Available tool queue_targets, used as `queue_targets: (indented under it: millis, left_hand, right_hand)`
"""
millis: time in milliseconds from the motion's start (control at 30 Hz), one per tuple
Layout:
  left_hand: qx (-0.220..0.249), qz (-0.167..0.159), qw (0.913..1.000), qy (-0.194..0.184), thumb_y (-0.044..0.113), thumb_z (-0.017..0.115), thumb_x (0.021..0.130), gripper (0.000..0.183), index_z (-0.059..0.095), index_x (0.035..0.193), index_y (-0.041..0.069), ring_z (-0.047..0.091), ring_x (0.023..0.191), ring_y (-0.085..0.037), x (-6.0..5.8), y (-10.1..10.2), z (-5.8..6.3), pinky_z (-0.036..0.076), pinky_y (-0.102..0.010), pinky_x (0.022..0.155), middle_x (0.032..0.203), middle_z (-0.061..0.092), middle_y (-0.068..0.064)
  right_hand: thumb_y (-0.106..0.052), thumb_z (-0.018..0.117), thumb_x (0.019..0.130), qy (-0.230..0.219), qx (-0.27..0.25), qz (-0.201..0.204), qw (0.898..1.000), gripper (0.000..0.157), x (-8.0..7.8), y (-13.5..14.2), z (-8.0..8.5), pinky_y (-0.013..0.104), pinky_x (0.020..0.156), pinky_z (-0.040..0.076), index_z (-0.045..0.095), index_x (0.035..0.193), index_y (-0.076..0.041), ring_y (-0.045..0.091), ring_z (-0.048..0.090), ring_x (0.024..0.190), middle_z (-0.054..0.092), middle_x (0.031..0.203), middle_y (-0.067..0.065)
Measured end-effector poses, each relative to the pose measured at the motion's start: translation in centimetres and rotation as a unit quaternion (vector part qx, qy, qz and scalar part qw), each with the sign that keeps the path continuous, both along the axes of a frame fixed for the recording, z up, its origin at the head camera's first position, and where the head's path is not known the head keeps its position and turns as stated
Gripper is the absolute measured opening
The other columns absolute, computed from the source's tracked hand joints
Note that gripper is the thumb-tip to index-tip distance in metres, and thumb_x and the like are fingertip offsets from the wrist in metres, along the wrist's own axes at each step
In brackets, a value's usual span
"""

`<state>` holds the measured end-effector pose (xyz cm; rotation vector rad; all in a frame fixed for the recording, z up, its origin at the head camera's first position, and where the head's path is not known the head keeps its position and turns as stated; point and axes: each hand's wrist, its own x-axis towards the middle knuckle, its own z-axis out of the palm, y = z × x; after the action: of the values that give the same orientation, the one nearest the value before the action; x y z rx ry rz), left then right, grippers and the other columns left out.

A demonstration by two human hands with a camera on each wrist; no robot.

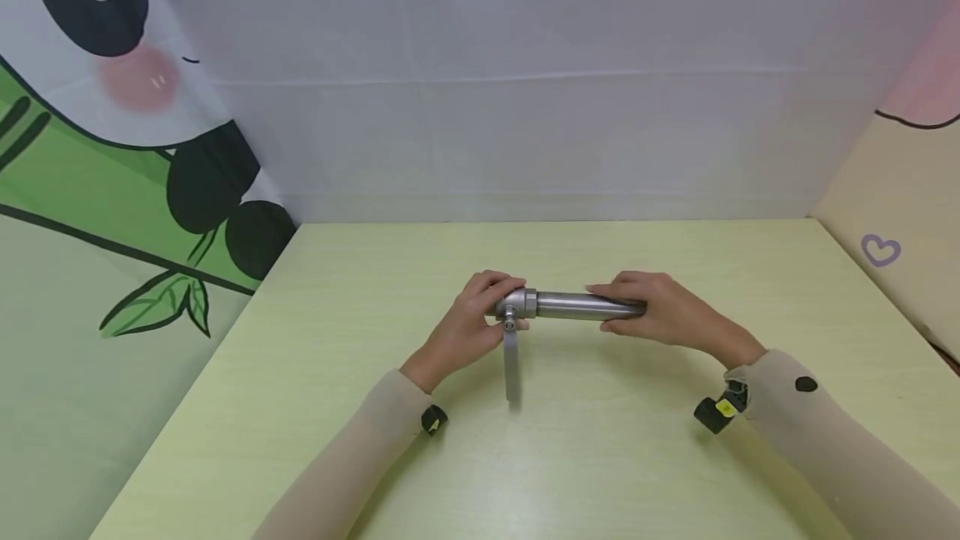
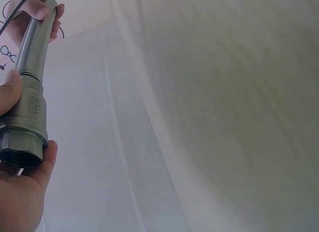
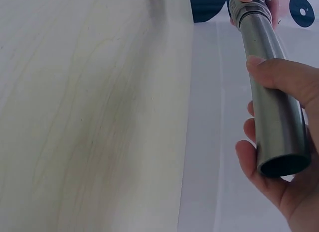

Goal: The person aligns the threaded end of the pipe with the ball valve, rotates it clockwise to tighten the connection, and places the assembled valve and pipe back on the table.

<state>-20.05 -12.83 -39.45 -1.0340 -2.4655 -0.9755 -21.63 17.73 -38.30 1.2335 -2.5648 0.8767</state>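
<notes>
A steel ball valve (image 1: 519,302) with a long flat lever handle (image 1: 512,365) is joined to a straight metal pipe (image 1: 573,305). My left hand (image 1: 472,319) grips the valve body, its lever pointing toward me. Around the pipe's far right end curl the fingers and thumb of my right hand (image 1: 660,311). In the left wrist view, raised lettering shows on the valve body (image 2: 32,105), and screw threads (image 2: 30,72) are visible where the pipe enters it. The pipe's open end (image 3: 284,166) faces the camera in the right wrist view. Both pieces are held above the table.
A pale wood-grain table (image 1: 570,457) lies beneath the hands. A plain light cloth (image 1: 525,107) stands behind it, with cartoon-printed panels on the left (image 1: 150,190) and right (image 1: 900,215). Each sleeve has a small black wrist device (image 1: 435,419) by it.
</notes>
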Motion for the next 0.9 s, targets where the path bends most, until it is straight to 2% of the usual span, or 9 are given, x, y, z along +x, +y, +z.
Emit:
queue_targets:
  millis: [133, 233, 333, 500, 633, 767, 900]
  left_hand:
    - [0.003, -0.002, 1.0, -0.002, 0.012, 0.076, 0.083, 0.051, 0.057, 0.129, 0.005, 0.05, 0.11, -0.02, -0.1, 0.0, 0.0, 0.054, -0.026, 0.081, 0.122, 0.051, -0.008]
    - [0.004, -0.003, 1.0, -0.002, 0.012, 0.076, 0.083, 0.051, 0.057, 0.129, 0.005, 0.05, 0.11, -0.02, -0.1, 0.0, 0.1, 0.054, -0.026, 0.081, 0.122, 0.051, -0.008]
    - [0.002, -0.002, 1.0, -0.001, 0.012, 0.076, 0.083, 0.051, 0.057, 0.129, 0.005, 0.05, 0.11, -0.02, -0.1, 0.0, 0.1, 0.054, -0.027, 0.082, 0.122, 0.051, -0.008]
    - [-0.002, -0.002, 1.0, 0.001, 0.012, 0.076, 0.082, 0.052, 0.057, 0.13, 0.005, 0.051, 0.111, -0.02, -0.1, 0.1, 0.0, 0.054, -0.027, 0.082, 0.122, 0.051, -0.009]
    - [-0.001, -0.003, 1.0, 0.004, 0.013, 0.077, 0.082, 0.052, 0.057, 0.13, 0.005, 0.051, 0.11, -0.02, -0.1, 0.1, -0.1, 0.054, -0.027, 0.082, 0.122, 0.051, -0.009]
    - [0.001, -0.002, 1.0, 0.003, 0.013, 0.077, 0.082, 0.052, 0.057, 0.13, 0.005, 0.051, 0.11, -0.02, -0.2, 0.1, -0.1, 0.054, -0.026, 0.082, 0.122, 0.051, -0.008]
    - [0.003, -0.003, 1.0, 0.0, 0.013, 0.077, 0.082, 0.052, 0.057, 0.13, 0.006, 0.052, 0.109, -0.02, -0.1, 0.1, 0.0, 0.054, -0.026, 0.081, 0.122, 0.051, -0.008]
  right_hand:
    - [-0.026, 0.078, 0.081, -0.085, -0.023, -0.018, 0.996, 0.047, -0.1, 0.2, 0.2, 0.023, 0.066, 0.052, 0.065, 0.124, -0.012, 0.006, 0.062, 0.08, 0.071, 0.103, 0.001]
    - [-0.031, 0.077, 0.082, -0.149, -0.029, -0.038, 0.988, 0.048, -0.2, 0.3, 0.3, 0.024, 0.069, 0.053, 0.065, 0.125, -0.015, 0.01, 0.063, 0.084, 0.071, 0.109, 0.005]
    - [-0.033, 0.076, 0.083, -0.194, -0.029, -0.044, 0.98, 0.048, -0.3, 0.5, 0.5, 0.025, 0.07, 0.053, 0.064, 0.126, -0.015, 0.015, 0.063, 0.087, 0.068, 0.115, 0.008]
    - [-0.033, 0.072, 0.086, -0.251, -0.008, -0.045, 0.967, 0.048, -0.8, 0.6, 0.6, 0.03, 0.065, 0.052, 0.062, 0.13, -0.016, 0.019, 0.059, 0.082, 0.066, 0.115, 0.009]
    - [-0.029, 0.067, 0.091, -0.291, -0.009, -0.03, 0.956, 0.044, -1.1, 0.6, 0.6, 0.036, 0.058, 0.052, 0.06, 0.131, -0.014, 0.026, 0.058, 0.078, 0.065, 0.106, 0.012]
    - [-0.025, 0.06, 0.095, -0.318, -0.028, -0.002, 0.948, 0.038, -1.3, 0.8, 0.6, 0.034, 0.051, 0.049, 0.059, 0.13, -0.01, 0.029, 0.056, 0.075, 0.063, 0.098, 0.018]
    - [-0.024, 0.056, 0.098, -0.333, -0.036, 0.014, 0.942, 0.035, -1.5, 0.8, 0.7, 0.031, 0.044, 0.043, 0.059, 0.129, -0.009, 0.028, 0.055, 0.07, 0.064, 0.099, 0.016]
